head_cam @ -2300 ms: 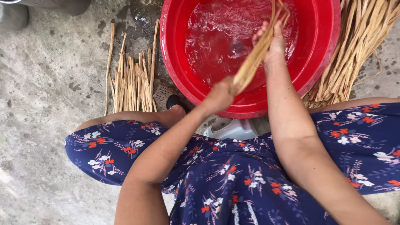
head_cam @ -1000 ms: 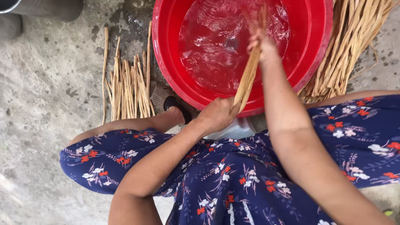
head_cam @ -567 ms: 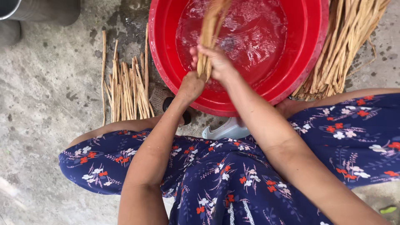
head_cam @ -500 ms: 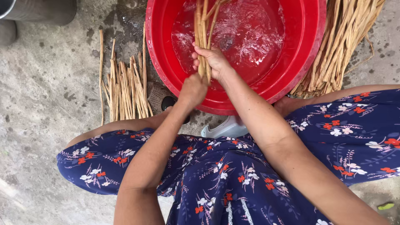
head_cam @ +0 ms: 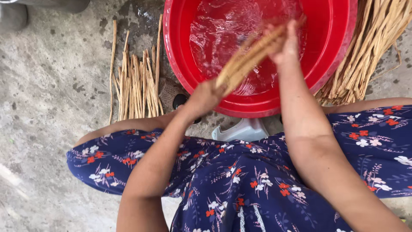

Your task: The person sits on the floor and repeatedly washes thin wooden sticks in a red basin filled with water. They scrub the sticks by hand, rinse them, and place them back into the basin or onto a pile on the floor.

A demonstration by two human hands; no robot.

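Observation:
I hold a bundle of thin tan sticks slantwise over a red basin of rippling water. My left hand grips the bundle's lower end at the basin's near rim. My right hand clasps the upper end above the water. The bundle is blurred by motion.
A small heap of tan sticks lies on the wet concrete left of the basin. A much larger pile of sticks lies to the right. My lap in blue flowered cloth fills the lower view. A pale slipper sits under the basin's edge.
The bundle stood upright in the water with both hands close together at the left; now it lies slanted, my right hand has gone right and up, my left hand down to the rim.

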